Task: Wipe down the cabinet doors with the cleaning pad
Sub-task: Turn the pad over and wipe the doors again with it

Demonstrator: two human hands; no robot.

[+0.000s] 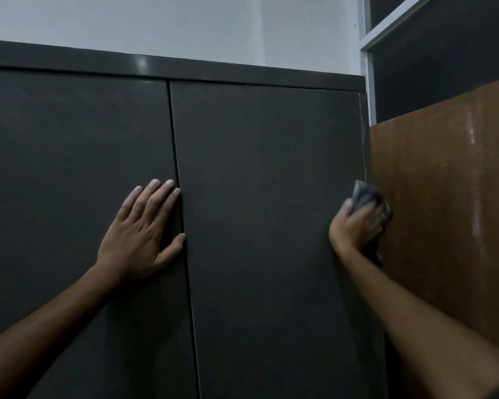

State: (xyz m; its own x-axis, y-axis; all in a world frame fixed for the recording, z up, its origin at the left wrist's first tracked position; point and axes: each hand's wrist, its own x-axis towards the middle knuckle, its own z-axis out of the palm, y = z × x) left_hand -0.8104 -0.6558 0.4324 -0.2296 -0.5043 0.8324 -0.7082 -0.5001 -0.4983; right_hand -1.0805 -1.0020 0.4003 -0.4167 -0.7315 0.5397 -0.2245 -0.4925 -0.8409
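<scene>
A dark grey cabinet fills the view, with a left door (75,182) and a right door (265,182) meeting at a vertical seam. My left hand (143,228) lies flat with straight fingers on the left door, fingertips at the seam. My right hand (356,224) grips a crumpled grey cleaning pad (363,195) against the right edge of the right door. Part of the pad is hidden behind my fingers.
A brown board (444,203) stands upright right beside the cabinet's right side. Above the cabinet top edge (185,66) is a white wall (170,24). A dark panel with a light frame (444,53) sits at the upper right.
</scene>
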